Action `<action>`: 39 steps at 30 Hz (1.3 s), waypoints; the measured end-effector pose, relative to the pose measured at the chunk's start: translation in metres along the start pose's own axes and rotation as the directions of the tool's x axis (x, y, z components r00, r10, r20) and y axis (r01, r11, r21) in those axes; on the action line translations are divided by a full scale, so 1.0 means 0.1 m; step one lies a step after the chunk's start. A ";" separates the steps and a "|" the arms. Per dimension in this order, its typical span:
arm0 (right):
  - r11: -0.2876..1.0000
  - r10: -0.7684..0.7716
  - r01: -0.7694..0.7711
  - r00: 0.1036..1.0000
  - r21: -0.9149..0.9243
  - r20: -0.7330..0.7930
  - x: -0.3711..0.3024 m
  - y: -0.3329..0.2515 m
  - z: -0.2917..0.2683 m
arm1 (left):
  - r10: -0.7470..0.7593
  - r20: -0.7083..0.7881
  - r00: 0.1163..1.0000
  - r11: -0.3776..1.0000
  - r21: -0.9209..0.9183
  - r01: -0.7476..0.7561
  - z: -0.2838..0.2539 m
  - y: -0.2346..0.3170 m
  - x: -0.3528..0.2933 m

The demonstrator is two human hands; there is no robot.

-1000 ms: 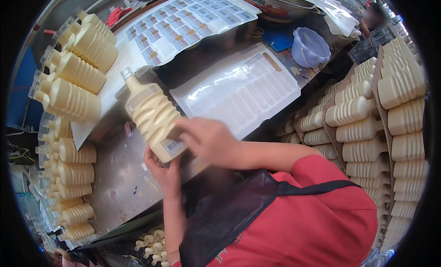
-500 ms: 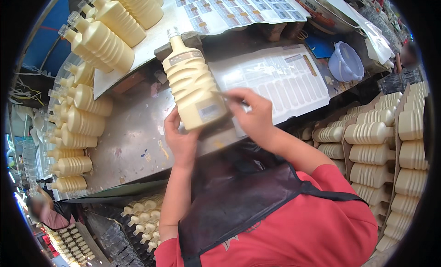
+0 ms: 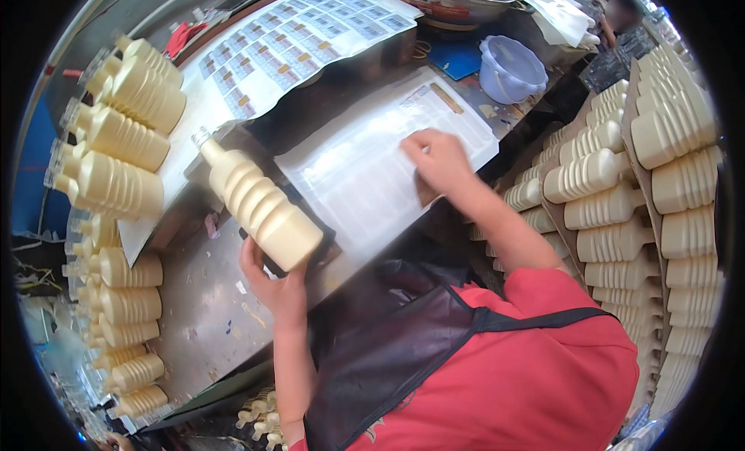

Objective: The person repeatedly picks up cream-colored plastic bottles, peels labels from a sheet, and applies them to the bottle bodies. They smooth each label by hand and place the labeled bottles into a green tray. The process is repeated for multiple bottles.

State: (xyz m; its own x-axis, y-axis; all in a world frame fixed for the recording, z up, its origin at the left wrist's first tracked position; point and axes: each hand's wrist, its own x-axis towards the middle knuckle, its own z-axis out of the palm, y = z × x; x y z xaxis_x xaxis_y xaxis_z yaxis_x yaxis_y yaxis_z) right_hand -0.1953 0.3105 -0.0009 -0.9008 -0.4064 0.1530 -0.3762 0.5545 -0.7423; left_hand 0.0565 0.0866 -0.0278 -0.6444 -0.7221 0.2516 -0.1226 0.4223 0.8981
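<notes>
A cream bottle with ridged sides and a clear neck lies tilted over the worktable, neck toward the far left. My left hand grips it near its base, the fingers partly hidden behind it. To the right, my right hand is over a pale sheet with rows of long shapes. Its fingers are curled together, and whatever may be between them is too small to make out. The bottle's upper part is beside a dark block.
Several cream bottles line the table's left side. A printed label sheet lies on the raised board at the back. A lilac bucket and blue sheet are far right. Stacked bottles fill the right side.
My right hand has moved from the bottle's side to above the pale sheet. The bottle has turned; the label patches seen before no longer show. The whole view has swung round.
</notes>
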 end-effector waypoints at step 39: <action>0.794 0.081 -0.037 0.996 -0.607 0.045 0.84 1.12 -0.73 | 0.237 -0.074 0.969 0.951 0.224 -0.216 -0.12 0.03 -0.02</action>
State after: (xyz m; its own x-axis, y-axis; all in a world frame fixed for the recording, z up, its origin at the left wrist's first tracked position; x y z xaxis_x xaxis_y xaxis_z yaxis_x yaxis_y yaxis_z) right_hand -0.3288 0.3914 -0.0236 -0.9176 -0.3923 0.0634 -0.3968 0.8961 -0.1990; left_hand 0.0668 0.0824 -0.0210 -0.5971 -0.6400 0.4836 -0.1464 0.6797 0.7187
